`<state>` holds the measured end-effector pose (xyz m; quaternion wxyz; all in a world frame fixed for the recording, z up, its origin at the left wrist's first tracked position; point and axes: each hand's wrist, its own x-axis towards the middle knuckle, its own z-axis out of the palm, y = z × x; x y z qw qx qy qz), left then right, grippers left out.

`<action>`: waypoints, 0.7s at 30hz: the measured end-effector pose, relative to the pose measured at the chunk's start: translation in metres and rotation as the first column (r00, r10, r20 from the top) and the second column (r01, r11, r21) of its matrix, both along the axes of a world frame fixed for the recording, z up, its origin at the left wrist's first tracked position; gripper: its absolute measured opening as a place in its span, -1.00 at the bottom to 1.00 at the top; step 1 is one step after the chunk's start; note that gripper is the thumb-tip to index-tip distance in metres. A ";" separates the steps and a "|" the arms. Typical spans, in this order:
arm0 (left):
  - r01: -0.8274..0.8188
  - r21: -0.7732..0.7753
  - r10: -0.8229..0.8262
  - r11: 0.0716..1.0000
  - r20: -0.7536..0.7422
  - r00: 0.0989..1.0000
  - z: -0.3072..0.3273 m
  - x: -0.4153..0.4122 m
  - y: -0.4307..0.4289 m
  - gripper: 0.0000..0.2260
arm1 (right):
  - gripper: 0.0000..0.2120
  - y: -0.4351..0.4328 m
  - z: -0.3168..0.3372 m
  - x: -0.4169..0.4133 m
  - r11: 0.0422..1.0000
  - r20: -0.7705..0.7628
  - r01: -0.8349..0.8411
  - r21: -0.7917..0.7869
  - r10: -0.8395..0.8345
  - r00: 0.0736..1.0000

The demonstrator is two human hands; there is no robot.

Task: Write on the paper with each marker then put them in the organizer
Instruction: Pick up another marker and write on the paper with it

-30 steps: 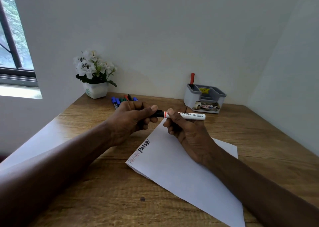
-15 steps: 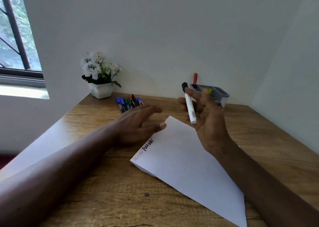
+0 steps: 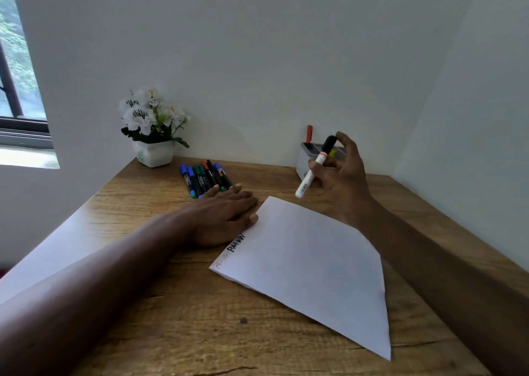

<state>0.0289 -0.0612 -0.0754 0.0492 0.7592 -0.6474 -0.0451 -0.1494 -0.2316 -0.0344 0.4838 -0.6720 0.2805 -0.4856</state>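
Note:
My right hand (image 3: 342,175) holds a white marker with a black cap (image 3: 314,167) tilted in the air, right in front of the grey organizer (image 3: 303,161). A red marker (image 3: 309,133) stands in the organizer. My left hand (image 3: 226,212) rests flat on the table with its fingers straight, beside the top left edge of the white paper (image 3: 309,261). The paper carries red and black writing near its left corner. Several markers (image 3: 204,179) with blue, green, red and black caps lie in a row just beyond my left fingertips.
A white pot of white flowers (image 3: 153,129) stands at the back left of the wooden table (image 3: 177,332). Walls close the back and right sides. A window is at the far left.
My left hand let go of the marker and came down flat on the table by the paper. My right hand carried the capped marker up and right, toward the organizer.

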 end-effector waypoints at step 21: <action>0.001 0.015 -0.002 1.000 0.005 1.000 0.002 0.001 -0.003 -0.42 | -0.47 -0.139 0.036 0.070 0.824 -0.376 0.091 -0.560 -0.351 0.858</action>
